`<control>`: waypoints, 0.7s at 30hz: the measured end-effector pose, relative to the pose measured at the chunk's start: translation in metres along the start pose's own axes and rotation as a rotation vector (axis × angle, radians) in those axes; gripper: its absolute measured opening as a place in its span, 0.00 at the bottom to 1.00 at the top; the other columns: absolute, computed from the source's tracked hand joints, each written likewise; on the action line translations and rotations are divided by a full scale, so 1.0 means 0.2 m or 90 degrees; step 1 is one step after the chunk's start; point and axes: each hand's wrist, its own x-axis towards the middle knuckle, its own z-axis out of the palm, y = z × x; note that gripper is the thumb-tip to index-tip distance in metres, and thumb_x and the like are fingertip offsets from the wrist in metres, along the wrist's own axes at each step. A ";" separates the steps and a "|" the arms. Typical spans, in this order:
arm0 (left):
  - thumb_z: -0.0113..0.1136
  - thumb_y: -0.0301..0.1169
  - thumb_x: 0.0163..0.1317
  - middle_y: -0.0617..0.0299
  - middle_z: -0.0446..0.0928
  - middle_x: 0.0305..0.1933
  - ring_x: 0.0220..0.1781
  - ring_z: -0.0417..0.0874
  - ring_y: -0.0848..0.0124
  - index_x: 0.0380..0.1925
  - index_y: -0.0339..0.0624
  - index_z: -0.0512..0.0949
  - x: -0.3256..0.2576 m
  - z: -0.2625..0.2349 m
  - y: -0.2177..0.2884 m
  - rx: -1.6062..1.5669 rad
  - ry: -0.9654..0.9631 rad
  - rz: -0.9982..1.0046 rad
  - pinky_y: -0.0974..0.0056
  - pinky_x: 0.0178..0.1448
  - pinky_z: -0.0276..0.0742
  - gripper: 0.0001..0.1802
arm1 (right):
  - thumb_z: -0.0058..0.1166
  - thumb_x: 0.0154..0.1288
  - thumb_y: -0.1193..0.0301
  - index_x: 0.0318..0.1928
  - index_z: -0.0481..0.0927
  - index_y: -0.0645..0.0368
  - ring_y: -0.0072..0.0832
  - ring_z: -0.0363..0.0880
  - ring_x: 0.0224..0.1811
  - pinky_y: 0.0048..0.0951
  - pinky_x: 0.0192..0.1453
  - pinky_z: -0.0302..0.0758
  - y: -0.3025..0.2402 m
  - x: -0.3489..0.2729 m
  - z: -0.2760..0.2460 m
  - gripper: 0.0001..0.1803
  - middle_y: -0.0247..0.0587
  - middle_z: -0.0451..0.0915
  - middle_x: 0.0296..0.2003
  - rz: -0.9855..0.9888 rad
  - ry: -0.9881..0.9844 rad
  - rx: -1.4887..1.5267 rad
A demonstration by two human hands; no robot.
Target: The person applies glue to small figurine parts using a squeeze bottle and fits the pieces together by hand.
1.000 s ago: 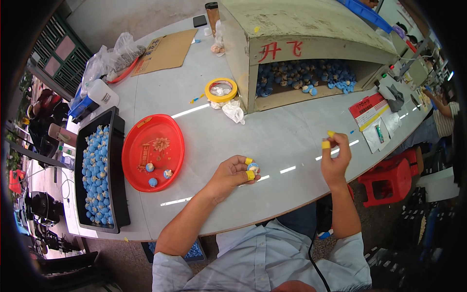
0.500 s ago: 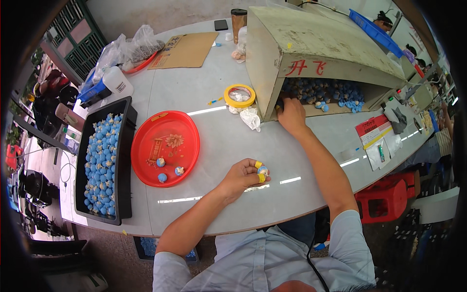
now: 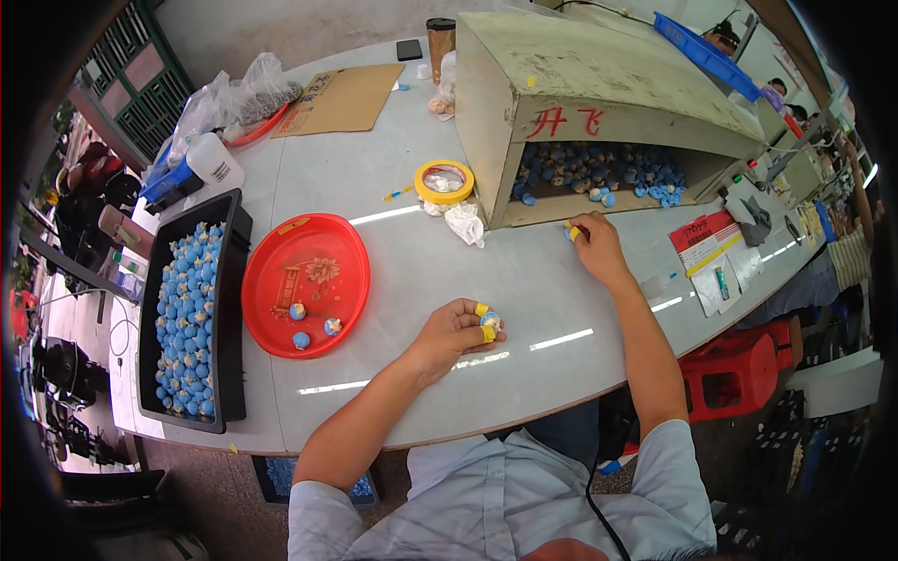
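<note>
My left hand (image 3: 456, 332) rests on the white table (image 3: 393, 271), its yellow-taped fingertips pinched on a small blue ball (image 3: 490, 320). My right hand (image 3: 591, 240) is closed near the front edge of the open wooden box (image 3: 599, 103), just outside its opening; whether it holds anything is hidden. Several blue balls (image 3: 599, 173) lie inside the box. A red round tray (image 3: 306, 283) to the left of my left hand holds three small balls.
A black crate (image 3: 187, 309) full of blue balls stands at the table's left edge. A yellow tape roll (image 3: 444, 181) and crumpled tissue (image 3: 465, 222) lie near the box. Cardboard (image 3: 339, 98), plastic bags and a cup sit at the back. Red stool (image 3: 739, 360) at right.
My right hand went from raised above the table to the box opening, then drew back a little to the box's front edge. My left hand stayed put with its ball.
</note>
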 end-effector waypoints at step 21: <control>0.59 0.22 0.63 0.51 0.77 0.49 0.51 0.83 0.63 0.51 0.30 0.67 0.00 0.00 0.00 0.008 -0.001 0.000 0.67 0.54 0.82 0.18 | 0.62 0.49 0.76 0.38 0.79 0.62 0.39 0.74 0.46 0.36 0.51 0.72 -0.18 -0.09 -0.06 0.13 0.42 0.77 0.41 -0.075 -0.074 -0.134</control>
